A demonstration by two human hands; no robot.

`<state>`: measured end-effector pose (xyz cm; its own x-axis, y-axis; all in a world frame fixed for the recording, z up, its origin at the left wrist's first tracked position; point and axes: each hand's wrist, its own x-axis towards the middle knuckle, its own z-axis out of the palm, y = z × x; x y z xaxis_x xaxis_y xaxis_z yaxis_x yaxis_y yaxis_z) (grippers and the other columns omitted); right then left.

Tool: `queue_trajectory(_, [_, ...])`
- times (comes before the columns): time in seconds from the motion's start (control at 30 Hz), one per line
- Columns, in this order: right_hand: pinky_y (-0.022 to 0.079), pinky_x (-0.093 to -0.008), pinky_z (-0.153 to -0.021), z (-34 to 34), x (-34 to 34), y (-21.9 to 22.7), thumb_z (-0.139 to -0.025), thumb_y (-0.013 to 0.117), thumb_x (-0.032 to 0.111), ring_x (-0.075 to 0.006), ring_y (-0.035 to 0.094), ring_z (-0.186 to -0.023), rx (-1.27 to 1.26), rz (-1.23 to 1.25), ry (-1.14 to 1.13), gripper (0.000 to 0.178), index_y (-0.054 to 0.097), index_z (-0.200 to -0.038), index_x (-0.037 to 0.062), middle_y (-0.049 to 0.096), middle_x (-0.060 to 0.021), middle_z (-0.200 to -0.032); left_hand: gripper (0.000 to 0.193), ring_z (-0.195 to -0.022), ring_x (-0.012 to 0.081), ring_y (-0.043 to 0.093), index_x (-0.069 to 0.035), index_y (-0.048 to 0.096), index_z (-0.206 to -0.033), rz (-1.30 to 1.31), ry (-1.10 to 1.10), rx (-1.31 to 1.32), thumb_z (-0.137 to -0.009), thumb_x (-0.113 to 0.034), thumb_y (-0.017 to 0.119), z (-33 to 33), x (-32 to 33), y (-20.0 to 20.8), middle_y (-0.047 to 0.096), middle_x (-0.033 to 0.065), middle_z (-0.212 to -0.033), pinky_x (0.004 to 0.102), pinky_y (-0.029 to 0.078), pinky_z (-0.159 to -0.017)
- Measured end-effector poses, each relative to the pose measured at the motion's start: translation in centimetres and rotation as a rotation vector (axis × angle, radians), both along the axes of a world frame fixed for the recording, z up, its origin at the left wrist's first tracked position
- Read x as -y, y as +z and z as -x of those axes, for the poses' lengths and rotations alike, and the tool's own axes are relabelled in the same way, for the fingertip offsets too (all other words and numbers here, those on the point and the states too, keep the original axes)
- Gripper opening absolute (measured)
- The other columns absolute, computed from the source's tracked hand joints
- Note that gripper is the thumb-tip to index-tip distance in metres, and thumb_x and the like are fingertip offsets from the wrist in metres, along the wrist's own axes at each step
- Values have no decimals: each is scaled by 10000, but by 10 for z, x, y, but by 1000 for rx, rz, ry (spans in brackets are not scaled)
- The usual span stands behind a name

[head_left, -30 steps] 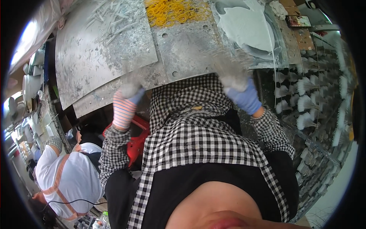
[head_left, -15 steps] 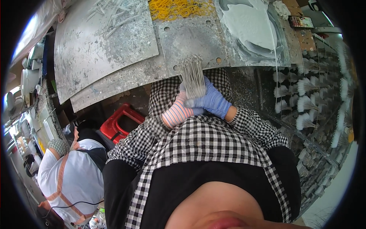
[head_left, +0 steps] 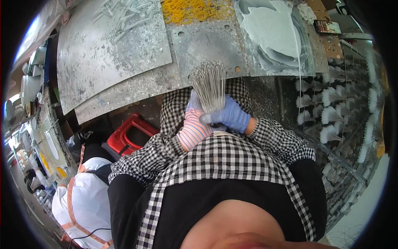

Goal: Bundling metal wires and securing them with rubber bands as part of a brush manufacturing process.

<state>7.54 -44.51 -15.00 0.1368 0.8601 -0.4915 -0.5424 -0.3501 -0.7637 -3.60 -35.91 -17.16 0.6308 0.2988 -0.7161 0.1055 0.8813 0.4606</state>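
A bundle of thin, shiny metal wires (head_left: 210, 85) with small looped ends stands between my two hands, its upper end fanned out toward the table edge. My left hand (head_left: 195, 126), in a pink and grey striped glove, is closed round the bundle's lower left side. On the other side my right hand (head_left: 231, 115), in a blue striped glove, is wrapped round it with the thumb across the front. The wires' lower ends are hidden by the gloves. Both hands are above my checked apron (head_left: 215, 155), just short of the worktable's edge.
Yellow rubber bands (head_left: 197, 10) and thin clear sticks (head_left: 124, 18) lie on the stained metal worktable (head_left: 141, 89). A white paste pool (head_left: 271, 31) and a phone (head_left: 327, 27) are at right. White brushes (head_left: 331, 95) hang on a rack. A red stool (head_left: 130, 135) and a co-worker (head_left: 89, 199) are at left.
The wire bundle has spread wider at its top and shifted slightly. My left hand has turned and lowered a little round it. The co-worker at left has shifted lower in view.
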Motion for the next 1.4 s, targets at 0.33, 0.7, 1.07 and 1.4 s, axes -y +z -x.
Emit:
queue_trajectory(0.33, [493,-392,-1069,-3,24,-21,-771,882,305,-245,580,-1258,130,-120,128,746,561,-1373,3,621,-174,-1348,1139,-1369,312,457,46,195,-1536,-340,-571,252,-693,-183,927,38,-48,-19,442,235,-1484,459,384,-1168])
queue_trajectory(0.7, [291,-411,-1242,13,34,-52,-796,836,445,-254,370,-1455,28,-278,106,1022,258,-1551,70,378,-187,-1550,1435,-1331,295,523,-34,191,-1558,-322,-361,1102,-465,-467,1013,-28,-38,44,513,213,-1435,478,443,-1105])
queue_trajectory(1.07, [362,-441,-1208,4,38,-35,-981,660,338,-279,384,-1439,320,-373,404,693,322,-1535,96,370,-148,-1543,1259,-1102,217,688,-92,-59,-1619,-240,-436,665,-777,-76,877,-17,-42,73,693,163,-1176,385,533,-1019])
queue_trajectory(1.4, [448,-463,-1099,-66,-29,38,-652,883,273,-365,542,-1275,1130,-646,-125,925,434,-1431,58,537,-196,-1355,721,-888,158,682,-6,434,-1420,-1546,-25,1053,-775,106,738,-72,-65,114,668,72,-946,277,562,-795])
